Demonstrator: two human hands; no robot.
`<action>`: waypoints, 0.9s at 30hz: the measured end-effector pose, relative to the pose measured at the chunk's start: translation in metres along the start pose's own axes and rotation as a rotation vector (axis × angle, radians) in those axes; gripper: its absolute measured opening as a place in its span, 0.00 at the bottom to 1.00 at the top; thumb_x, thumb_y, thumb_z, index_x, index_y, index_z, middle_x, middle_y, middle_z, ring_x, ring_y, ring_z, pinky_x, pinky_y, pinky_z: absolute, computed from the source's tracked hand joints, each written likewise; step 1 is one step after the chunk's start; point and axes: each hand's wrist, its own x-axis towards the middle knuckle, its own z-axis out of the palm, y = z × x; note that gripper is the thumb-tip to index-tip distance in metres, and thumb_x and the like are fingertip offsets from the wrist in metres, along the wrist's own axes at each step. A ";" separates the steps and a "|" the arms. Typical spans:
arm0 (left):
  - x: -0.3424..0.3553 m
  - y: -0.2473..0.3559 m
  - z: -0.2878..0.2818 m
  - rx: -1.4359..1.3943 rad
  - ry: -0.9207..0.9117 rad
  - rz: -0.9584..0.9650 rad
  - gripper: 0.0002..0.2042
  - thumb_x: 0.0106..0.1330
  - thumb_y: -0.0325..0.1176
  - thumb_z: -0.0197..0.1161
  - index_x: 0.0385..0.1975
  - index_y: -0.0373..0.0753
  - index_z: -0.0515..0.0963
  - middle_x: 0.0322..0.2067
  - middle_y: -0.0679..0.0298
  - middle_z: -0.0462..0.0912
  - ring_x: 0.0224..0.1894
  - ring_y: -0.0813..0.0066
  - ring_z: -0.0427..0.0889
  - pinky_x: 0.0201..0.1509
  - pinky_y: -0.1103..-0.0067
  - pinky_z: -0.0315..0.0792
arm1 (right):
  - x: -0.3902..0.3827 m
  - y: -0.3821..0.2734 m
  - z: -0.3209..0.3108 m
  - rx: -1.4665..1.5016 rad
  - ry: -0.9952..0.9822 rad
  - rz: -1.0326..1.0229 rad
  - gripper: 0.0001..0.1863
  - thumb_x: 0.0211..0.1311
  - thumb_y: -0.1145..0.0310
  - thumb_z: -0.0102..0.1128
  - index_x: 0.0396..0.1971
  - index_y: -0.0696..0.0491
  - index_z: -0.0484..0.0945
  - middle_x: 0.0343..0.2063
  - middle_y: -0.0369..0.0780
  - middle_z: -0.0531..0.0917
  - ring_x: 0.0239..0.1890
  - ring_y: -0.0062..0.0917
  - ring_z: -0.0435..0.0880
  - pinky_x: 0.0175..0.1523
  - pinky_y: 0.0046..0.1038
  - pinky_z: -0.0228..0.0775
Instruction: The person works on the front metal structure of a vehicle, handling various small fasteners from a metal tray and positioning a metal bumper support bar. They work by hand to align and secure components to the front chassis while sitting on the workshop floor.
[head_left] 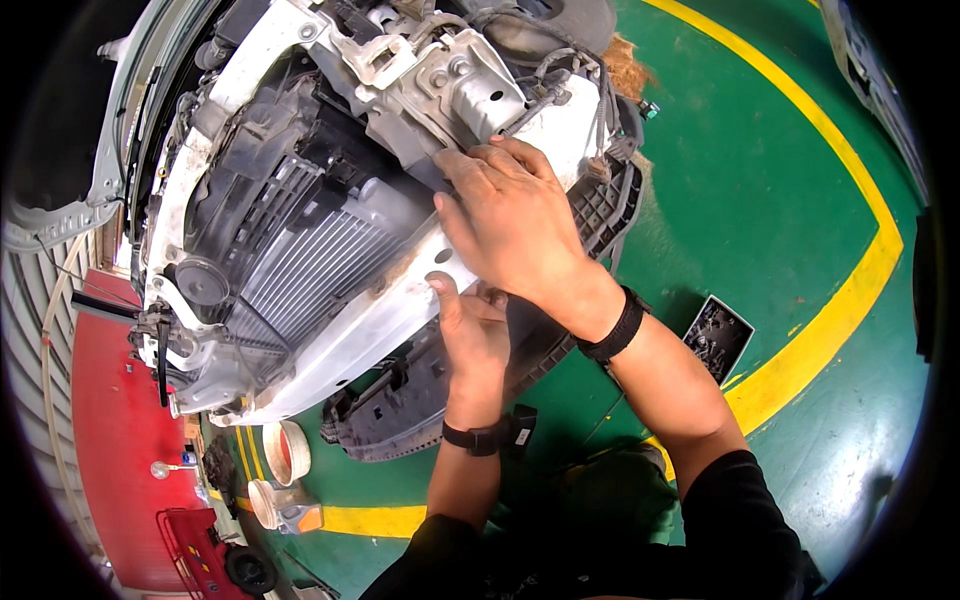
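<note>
The front of a car is stripped down to a white crossbeam, a finned radiator and a metal bracket. My right hand lies over the upper end of the crossbeam, just below the bracket, with fingers apart and slightly bent; their tips touch metal. My left hand is lower, at the crossbeam's outer edge, its thumb raised near a hole and its fingers curled around something I cannot make out. A dark plastic panel extends below the crossbeam.
An open tray of small dark parts sits on the green floor at right. At lower left are buckets, an orange-labelled container and red wheeled equipment. A raised panel rims the far left; another panel is upper right.
</note>
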 end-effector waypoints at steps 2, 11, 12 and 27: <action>0.003 -0.005 -0.004 0.007 -0.003 0.007 0.42 0.59 0.72 0.55 0.54 0.34 0.74 0.41 0.60 0.83 0.41 0.72 0.77 0.47 0.75 0.68 | 0.000 0.002 0.000 -0.003 0.016 0.000 0.14 0.60 0.66 0.61 0.43 0.55 0.75 0.30 0.39 0.80 0.42 0.30 0.81 0.63 0.33 0.65; 0.008 -0.016 -0.018 0.029 0.063 0.056 0.40 0.57 0.74 0.54 0.37 0.34 0.81 0.27 0.59 0.81 0.33 0.73 0.74 0.41 0.77 0.66 | 0.001 0.003 0.003 0.007 0.000 -0.006 0.15 0.58 0.66 0.62 0.44 0.55 0.77 0.31 0.38 0.82 0.41 0.28 0.82 0.60 0.33 0.66; 0.008 -0.016 -0.016 0.016 0.060 0.040 0.40 0.57 0.74 0.55 0.39 0.33 0.79 0.28 0.58 0.80 0.34 0.73 0.73 0.41 0.77 0.65 | 0.000 0.003 0.002 0.028 -0.022 0.015 0.16 0.58 0.67 0.62 0.46 0.55 0.78 0.34 0.40 0.84 0.43 0.32 0.82 0.61 0.35 0.66; -0.002 0.002 0.004 -0.044 0.015 0.014 0.35 0.56 0.66 0.66 0.52 0.42 0.74 0.39 0.72 0.81 0.35 0.81 0.76 0.36 0.81 0.63 | 0.004 -0.010 -0.002 -0.044 -0.128 -0.014 0.16 0.61 0.72 0.59 0.49 0.56 0.76 0.38 0.40 0.84 0.43 0.34 0.81 0.63 0.39 0.63</action>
